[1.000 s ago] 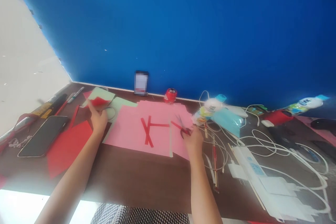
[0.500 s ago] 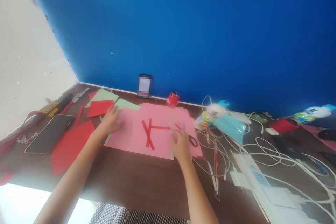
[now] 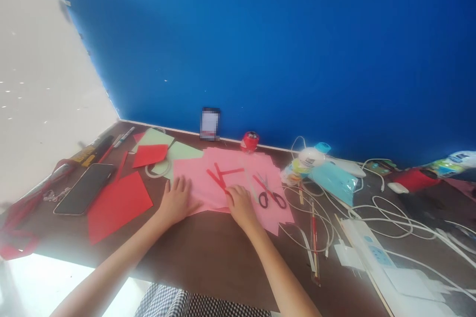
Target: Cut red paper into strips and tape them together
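My left hand [image 3: 177, 200] lies on the left front part of the pink paper [image 3: 191, 171], its fingers spread and its thumb pointing right. At the front right of the same paper is my right hand [image 3: 241, 204], fingers bent close together over the edge; its thumb is mostly hidden. Just beyond those fingertips, narrow red paper strips [image 3: 219, 174] cross and branch on the pink paper. Dark-handled scissors [image 3: 273, 197] lie to the right of my right hand, with another red strip by their blades.
Red paper [image 3: 121, 203], green sheets [image 3: 184, 155] and a phone [image 3: 85, 189] lie on the left. A red round container [image 3: 250, 141] stands at the back. On the right are a white bottle [image 3: 311, 157], a blue packet [image 3: 334, 181], loose cables and a power strip [image 3: 366, 252].
The pink paper with its red strips has turned counterclockwise. My left hand has come nearer and right; my right hand has shifted left, uncovering the scissors. The view has swung slightly left.
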### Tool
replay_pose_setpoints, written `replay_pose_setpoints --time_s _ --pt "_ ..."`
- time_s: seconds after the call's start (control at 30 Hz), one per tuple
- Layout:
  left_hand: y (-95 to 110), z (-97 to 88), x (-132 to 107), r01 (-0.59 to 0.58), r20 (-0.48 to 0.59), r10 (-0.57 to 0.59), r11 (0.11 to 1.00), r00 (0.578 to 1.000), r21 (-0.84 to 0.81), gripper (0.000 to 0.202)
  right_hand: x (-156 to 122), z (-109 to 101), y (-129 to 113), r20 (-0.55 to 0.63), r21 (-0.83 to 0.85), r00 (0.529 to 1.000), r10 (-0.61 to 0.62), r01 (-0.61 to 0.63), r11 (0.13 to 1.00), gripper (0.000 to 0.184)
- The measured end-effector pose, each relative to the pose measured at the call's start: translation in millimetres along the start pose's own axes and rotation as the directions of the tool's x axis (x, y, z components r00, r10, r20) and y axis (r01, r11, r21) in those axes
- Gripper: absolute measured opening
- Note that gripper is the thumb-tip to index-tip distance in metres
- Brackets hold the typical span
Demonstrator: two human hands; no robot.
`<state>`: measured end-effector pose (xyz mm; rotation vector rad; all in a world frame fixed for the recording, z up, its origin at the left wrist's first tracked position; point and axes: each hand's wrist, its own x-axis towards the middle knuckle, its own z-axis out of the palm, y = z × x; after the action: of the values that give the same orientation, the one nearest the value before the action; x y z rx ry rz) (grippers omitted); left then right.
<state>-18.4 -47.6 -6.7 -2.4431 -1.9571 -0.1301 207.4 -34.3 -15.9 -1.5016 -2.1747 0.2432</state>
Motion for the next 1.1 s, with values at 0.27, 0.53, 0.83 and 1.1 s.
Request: replay_pose_setpoints --time_s 0.27,0.53,0.83,1.1 --pt "40 -10.0 -1 0.053 0.136 -0.064 0.995 0.989 0.082 0.085 17 -9 19 0.07 0.072 0.997 0.022 -0.027 0.997 0.034" --pt "11 -7.8 -16 -0.08 0.242 0.098 0.993 0.965 -0.082 0.083 19 -18 35 -0.013 -0.101 0.977 0.212 -0.212 0.972 0.02" --pt "30 3.3 -38 -0.048 0.016 0.047 0.996 0.999 0.074 0.069 54 -37 61 0.062 -0.112 0.89 0.452 -0.444 0.889 0.008" --pt "32 7.9 -51 0.019 -0.046 -0.014 0.996 0.999 0.092 0.058 96 -37 48 0.003 -0.023 0.938 0.347 -0.347 0.938 0.017"
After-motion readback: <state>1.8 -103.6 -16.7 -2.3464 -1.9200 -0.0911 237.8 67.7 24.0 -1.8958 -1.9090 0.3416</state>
